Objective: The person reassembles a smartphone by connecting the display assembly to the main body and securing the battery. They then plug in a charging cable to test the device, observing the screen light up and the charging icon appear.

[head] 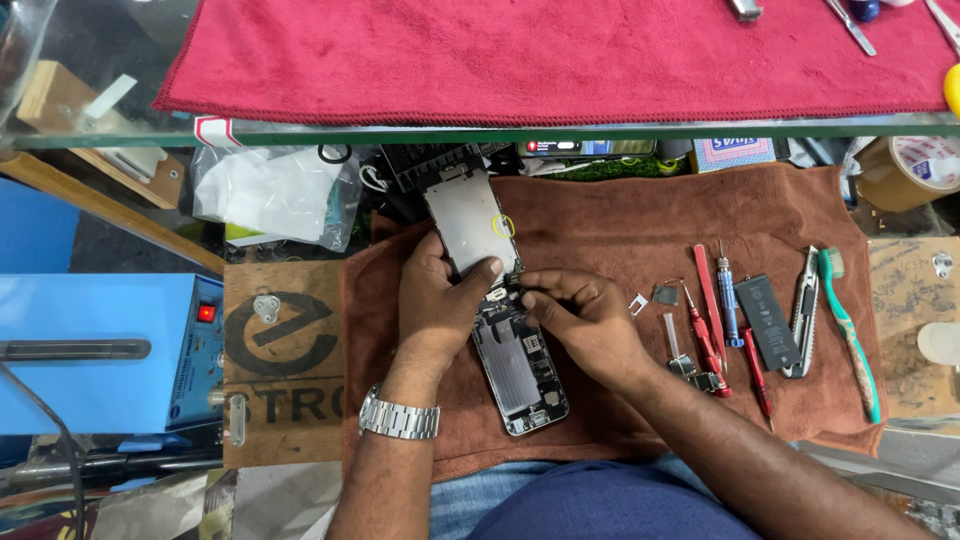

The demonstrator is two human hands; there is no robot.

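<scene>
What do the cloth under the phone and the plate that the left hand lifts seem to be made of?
The brown cloth looks like soft terry fabric: matte and fuzzy. The plate held by the left hand seems bare metal, judging by its flat, dull silver sheen.

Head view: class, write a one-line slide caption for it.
Left hand lifts the screen panel off an opened phone while right hand works at the hinge.

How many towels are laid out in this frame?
2. A red towel lies on the glass shelf at the top; a brown towel lies below it, under the opened phone and the tools.
</scene>
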